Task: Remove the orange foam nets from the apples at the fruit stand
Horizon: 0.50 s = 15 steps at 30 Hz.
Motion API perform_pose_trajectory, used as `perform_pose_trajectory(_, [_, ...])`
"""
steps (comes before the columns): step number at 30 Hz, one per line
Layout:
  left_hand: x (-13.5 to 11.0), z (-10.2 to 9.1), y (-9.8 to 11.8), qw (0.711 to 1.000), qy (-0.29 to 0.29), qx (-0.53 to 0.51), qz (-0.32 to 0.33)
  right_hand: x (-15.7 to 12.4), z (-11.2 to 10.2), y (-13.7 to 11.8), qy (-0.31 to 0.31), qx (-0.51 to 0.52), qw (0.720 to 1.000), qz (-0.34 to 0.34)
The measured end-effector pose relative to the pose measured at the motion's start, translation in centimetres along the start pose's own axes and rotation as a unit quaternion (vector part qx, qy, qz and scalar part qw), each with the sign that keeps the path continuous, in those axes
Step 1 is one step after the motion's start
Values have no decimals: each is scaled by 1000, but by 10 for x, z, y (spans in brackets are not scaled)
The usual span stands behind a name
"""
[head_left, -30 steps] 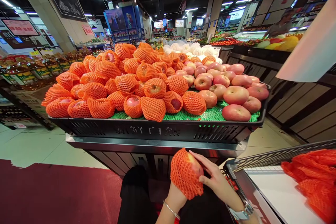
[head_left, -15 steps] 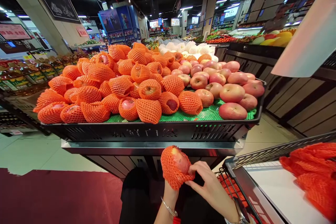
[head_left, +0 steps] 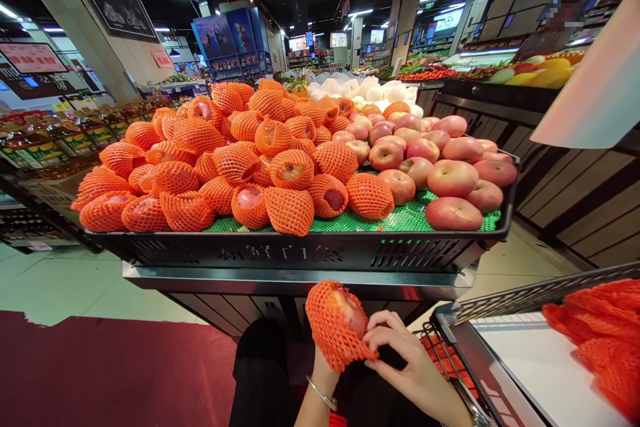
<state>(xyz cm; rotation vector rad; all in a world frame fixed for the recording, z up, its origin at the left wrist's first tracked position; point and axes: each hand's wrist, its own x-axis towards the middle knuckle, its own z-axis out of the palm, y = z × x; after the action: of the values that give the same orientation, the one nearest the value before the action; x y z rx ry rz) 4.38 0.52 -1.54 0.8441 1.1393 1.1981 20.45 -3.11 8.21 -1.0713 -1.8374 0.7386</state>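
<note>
Inside a supermarket produce section, under strip lights, with shelves beyond. Straight ahead, a black crate [head_left: 285,250] lined in green mesh: netted fruit [head_left: 195,133] heaped on the left, bare apples [head_left: 453,177] on the right. At lower right, a dark wire-sided cart [head_left: 550,290] with loose orange nets [head_left: 605,333] on a white sheet [head_left: 523,353].

Below the crate's front edge, close to the body, one red-yellow apple [head_left: 354,315], partly inside an orange net sleeve [head_left: 327,333], bare side towards the right. Supported from below and behind by the left hand [head_left: 324,361]; fingers mostly hidden by the net, so impossible to tell whether curled or spread. At the net's lower right edge, the right hand [head_left: 413,363], thumb and fingertips pinching the mesh.

Judged step: handling the net's edge around the apple. Called for next: steady support on the left, a light, sure pinch on the right, no tearing.
</note>
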Motion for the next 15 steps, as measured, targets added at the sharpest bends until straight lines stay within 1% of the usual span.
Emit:
perform_pose_trajectory(2, [-3,2,6,1000,14,-7,-6,-2,2,2,27,16,999,2])
perform_pose_trajectory(4, [-7,5,15,1000,9,-10,-8,-3,6,6,97,60,993,8])
perform_pose_trajectory(5, [-9,8,19,1000,0,-11,-8,-4,8,9,147,85,985,13])
perform_pose_trajectory(7, [-14,13,24,1000,-26,-13,-6,-5,14,17,246,124,961,30])
perform_pose_trajectory(8, [-16,16,25,999,-41,-14,-2,-5,17,21,283,135,949,38])
perform_pose_trajectory(10, [-19,19,22,998,-66,-10,12,-6,23,27,327,153,930,67])
perform_pose_trajectory(11, [-20,20,20,997,-74,-6,20,-6,25,28,334,171,923,90])
perform_pose_trajectory(12, [-20,22,18,996,-79,4,31,-5,27,29,328,203,915,118])
perform_pose_trajectory(13, [-21,23,17,996,-80,27,41,-5,28,29,303,249,908,148])
perform_pose_trajectory(15, [-22,25,20,989,-88,102,56,-4,29,26,201,354,890,205])
